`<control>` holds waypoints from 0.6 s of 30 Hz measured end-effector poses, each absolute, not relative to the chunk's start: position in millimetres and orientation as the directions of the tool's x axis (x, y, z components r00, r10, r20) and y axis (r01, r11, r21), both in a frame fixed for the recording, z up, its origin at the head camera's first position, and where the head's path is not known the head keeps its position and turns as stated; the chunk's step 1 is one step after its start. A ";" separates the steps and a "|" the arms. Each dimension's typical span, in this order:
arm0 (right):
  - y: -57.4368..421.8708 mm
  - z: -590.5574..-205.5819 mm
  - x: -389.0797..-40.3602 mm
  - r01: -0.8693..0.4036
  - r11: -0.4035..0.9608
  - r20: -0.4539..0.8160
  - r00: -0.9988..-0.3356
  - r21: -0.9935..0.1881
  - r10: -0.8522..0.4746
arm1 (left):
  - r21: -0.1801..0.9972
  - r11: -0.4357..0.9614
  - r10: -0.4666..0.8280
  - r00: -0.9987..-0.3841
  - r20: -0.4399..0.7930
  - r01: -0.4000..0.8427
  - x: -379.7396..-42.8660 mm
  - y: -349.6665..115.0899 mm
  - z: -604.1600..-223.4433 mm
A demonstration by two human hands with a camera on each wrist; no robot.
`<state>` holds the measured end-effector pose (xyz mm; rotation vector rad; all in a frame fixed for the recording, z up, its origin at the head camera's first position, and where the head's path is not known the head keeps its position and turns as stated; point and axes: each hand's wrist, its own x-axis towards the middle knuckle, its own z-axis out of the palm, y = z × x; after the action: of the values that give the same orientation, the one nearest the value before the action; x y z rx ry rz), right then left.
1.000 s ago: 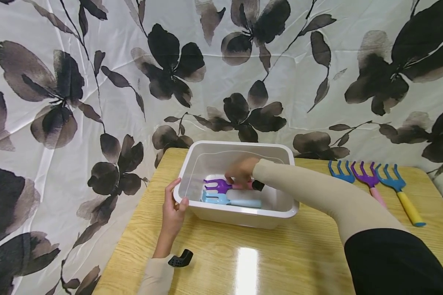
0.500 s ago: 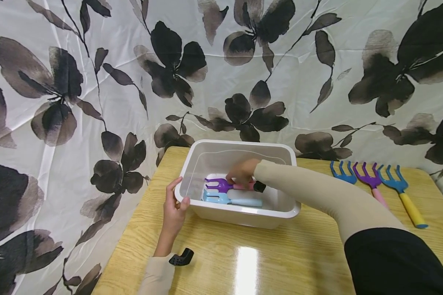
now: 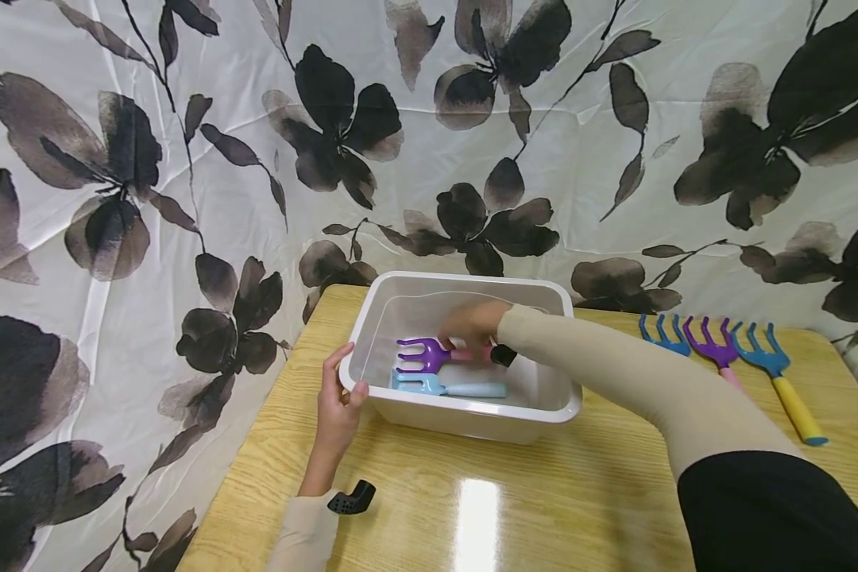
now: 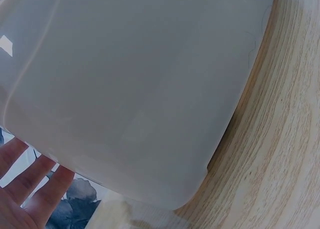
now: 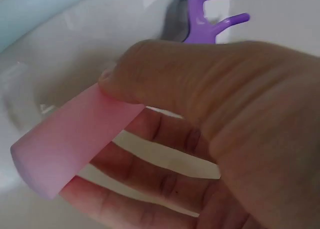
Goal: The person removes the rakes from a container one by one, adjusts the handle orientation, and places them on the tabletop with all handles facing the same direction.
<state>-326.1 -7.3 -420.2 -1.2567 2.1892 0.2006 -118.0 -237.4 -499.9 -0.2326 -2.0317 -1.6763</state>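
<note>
Right hand [image 3: 475,324] is pinching the purple fork [image 3: 427,357] by its handle inside the bin [image 3: 472,407]; left hand [image 3: 338,413] is gripping the bin's near-left corner. Blue fork [image 3: 452,389] is lying just beside, nearer side. Three forks [image 3: 715,349] are lying rightward on the counter [image 3: 400,516]. Tally: two in, three out; purple one, being held, is looking unfinished.

Indoors, looks like a draped-off corner set up for recording. Creased floral fabric [image 3: 243,79] hangs behind and to the left of a wood-grain surface [image 3: 400,508], hiding the room. Glossy top throws back a bright light patch [image 3: 477,516]. Black unit [image 3: 352,498] on the left wrist fits a recording setup. Home, office or lab: can't tell from this.
</note>
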 end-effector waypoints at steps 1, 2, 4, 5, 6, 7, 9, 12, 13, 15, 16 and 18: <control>-5.9 -416.8 -325.1 -0.828 0.540 -0.558 -0.381 -0.149 -0.738 | 0.874 0.230 -0.176 -0.865 0.470 0.428 -118.2 -237.3 -499.9; -4.7 -412.4 -323.6 -0.833 0.535 -0.547 -0.386 -0.139 -0.743 | 0.875 0.228 -0.175 -0.866 0.468 0.427 -118.2 -237.3 -499.9; -2.7 -404.7 -321.1 -0.856 0.507 -0.518 -0.388 -0.104 -0.762 | 0.876 0.229 -0.174 -0.867 0.467 0.425 -118.3 -237.4 -499.8; -1.7 -399.1 -318.8 -0.864 0.496 -0.504 -0.389 -0.091 -0.771 | 0.876 0.228 -0.173 -0.867 0.467 0.426 -118.3 -237.5 -499.8; -0.3 -394.3 -317.0 -0.872 0.484 -0.488 -0.390 -0.077 -0.781 | 0.875 0.227 -0.171 -0.867 0.467 0.427 -118.3 -237.4 -499.9; 1.1 -388.9 -314.7 -0.875 0.479 -0.475 -0.394 -0.068 -0.787 | 0.875 0.227 -0.169 -0.868 0.467 0.427 -118.3 -237.5 -500.0; 4.7 -378.1 -310.9 -0.885 0.461 -0.443 -0.391 -0.057 -0.806 | 0.875 0.225 -0.166 -0.868 0.468 0.429 -118.1 -237.3 -500.4; 12.7 -361.9 -305.8 -0.864 0.495 -0.421 -0.418 -0.091 -0.805 | 0.876 0.223 -0.168 -0.869 0.466 0.428 -116.9 -237.2 -501.7; 15.8 -357.0 -305.1 -0.858 0.502 -0.410 -0.421 -0.111 -0.809 | 0.877 0.224 -0.169 -0.869 0.464 0.425 -116.3 -237.2 -502.3; 23.3 -347.3 -303.8 -0.835 0.527 -0.394 -0.435 -0.159 -0.809 | 0.878 0.225 -0.171 -0.870 0.463 0.423 -115.3 -237.4 -503.0; 27.9 -342.7 -303.5 -0.825 0.536 -0.384 -0.442 -0.181 -0.810 | 0.878 0.225 -0.173 -0.869 0.463 0.423 -114.9 -237.4 -503.1; 37.6 -333.9 -302.3 -0.821 0.531 -0.349 -0.445 -0.209 -0.825 | 0.879 0.228 -0.173 -0.870 0.461 0.420 -114.0 -237.3 -502.7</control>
<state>-302.3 37.6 -333.9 -1.3477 2.3658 -0.0125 -114.0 -237.3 -502.7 -0.2260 -2.0398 -1.6849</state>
